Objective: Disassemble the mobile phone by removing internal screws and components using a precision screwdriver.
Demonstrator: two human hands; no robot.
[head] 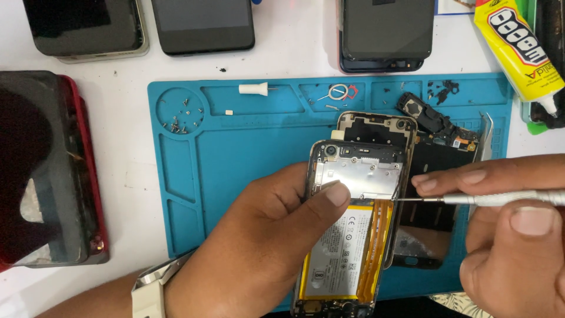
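My left hand point(265, 235) grips an opened phone point(353, 176) from its left side, thumb pressed on the silver metal shield. The phone's back is off, showing a white battery point(341, 250) and an orange flex strip along its right edge. My right hand point(512, 229) holds a thin silver screwdriver point(500, 199), its tip touching the phone's right edge at the shield's lower corner. Under the phone lies a gold-rimmed back frame point(376, 126).
A blue repair mat point(235, 153) covers the table middle, with loose screws point(179, 118) in its round tray, a white cap and a ring. Dark phones lie along the top edge, a red-cased phone point(53, 171) at left, a yellow glue tube point(518, 50) top right.
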